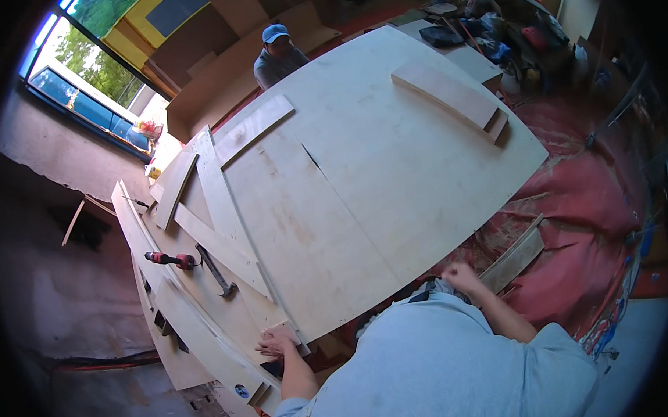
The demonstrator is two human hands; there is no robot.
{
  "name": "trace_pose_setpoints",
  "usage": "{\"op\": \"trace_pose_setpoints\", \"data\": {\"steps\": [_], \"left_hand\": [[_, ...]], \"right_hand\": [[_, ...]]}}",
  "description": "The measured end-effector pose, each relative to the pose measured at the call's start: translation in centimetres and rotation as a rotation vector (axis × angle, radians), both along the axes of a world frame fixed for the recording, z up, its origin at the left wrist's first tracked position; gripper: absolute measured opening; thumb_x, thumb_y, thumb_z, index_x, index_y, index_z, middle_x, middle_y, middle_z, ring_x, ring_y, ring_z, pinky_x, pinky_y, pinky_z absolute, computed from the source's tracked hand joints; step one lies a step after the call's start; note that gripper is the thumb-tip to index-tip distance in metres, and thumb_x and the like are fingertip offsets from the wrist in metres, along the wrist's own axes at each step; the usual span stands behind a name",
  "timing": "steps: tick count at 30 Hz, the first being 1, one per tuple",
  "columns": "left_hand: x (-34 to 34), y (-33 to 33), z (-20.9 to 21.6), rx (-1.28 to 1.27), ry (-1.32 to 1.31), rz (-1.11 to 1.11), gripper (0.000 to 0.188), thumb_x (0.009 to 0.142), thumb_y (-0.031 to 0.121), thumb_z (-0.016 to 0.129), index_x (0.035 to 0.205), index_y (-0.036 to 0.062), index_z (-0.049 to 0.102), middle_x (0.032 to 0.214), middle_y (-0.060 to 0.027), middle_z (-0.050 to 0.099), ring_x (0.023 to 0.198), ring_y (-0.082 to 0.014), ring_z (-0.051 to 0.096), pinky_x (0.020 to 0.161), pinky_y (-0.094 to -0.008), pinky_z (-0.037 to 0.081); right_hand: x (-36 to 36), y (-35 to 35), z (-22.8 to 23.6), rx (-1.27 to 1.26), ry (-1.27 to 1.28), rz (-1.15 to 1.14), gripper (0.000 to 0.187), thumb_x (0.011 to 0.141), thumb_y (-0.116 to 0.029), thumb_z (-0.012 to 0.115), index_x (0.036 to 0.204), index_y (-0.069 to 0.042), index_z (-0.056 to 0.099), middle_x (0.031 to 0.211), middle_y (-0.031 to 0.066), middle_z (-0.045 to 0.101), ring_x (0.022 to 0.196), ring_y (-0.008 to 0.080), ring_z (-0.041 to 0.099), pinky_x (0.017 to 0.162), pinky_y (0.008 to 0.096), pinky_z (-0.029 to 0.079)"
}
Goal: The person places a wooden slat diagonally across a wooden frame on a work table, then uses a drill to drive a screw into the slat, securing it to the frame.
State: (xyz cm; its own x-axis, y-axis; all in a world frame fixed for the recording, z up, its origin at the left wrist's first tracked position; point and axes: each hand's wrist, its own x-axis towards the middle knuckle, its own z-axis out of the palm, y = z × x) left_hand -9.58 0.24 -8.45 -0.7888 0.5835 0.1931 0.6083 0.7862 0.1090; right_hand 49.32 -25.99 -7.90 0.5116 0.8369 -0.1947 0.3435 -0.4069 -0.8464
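Press evenly with your left hand [280, 341], fingers spread, on the pale board [261, 319] beneath; your right hand [463, 277] looks curled, its grip unclear.

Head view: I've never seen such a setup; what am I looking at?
There is no machine here: one person works bare-handed, and a fisheye camera on their head looks down, bending straight edges. The light shirt below is the wearer's own. A large plywood panel fills the middle, with stacked boards on its far right. On the left lie a cordless drill and a hammer. The left hand rests on wood at the panel's near-left corner; the right hand curls by the waist, its grip unclear. A co-worker in a blue cap is beyond the panel.
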Motion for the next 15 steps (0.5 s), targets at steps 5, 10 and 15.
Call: {"op": "trace_pose_setpoints", "data": {"steps": [5,10,15], "left_hand": [[6.0,2.2,-0.5,0.011,-0.073,0.127,0.061,0.096,0.053,0.051,0.129,0.0020,0.057,0.151,-0.0212,0.045,0.143,-0.0376,0.039,0.111,-0.0646,0.030],[2.9,2.9,-2.6,0.059,-0.040,0.168,0.054,0.093,0.048,0.055,0.120,0.0014,0.058,0.135,-0.0212,0.054,0.136,-0.0393,0.041,0.109,-0.0617,0.033],[4.9,3.2,-4.1,0.205,0.006,0.106,0.052,0.089,0.046,0.059,0.112,-0.0011,0.058,0.127,-0.0214,0.056,0.126,-0.0403,0.045,0.107,-0.0587,0.035]], "right_hand": [[6.4,16.1,15.7,0.212,0.576,-0.277,0.027,0.101,-0.023,0.060,0.081,-0.005,0.061,0.072,0.0033,0.063,0.057,0.0126,0.062,0.054,0.0306,0.054],[5.9,27.9,27.2,0.093,0.391,0.301,0.029,0.104,-0.031,0.056,0.090,-0.006,0.062,0.068,0.0027,0.060,0.051,0.0107,0.054,0.043,0.0293,0.046],[17.9,37.2,36.1,0.718,0.869,-0.293,0.026,0.103,-0.026,0.055,0.080,-0.013,0.056,0.064,0.0000,0.055,0.044,0.0051,0.045,0.035,0.0231,0.028]]}}
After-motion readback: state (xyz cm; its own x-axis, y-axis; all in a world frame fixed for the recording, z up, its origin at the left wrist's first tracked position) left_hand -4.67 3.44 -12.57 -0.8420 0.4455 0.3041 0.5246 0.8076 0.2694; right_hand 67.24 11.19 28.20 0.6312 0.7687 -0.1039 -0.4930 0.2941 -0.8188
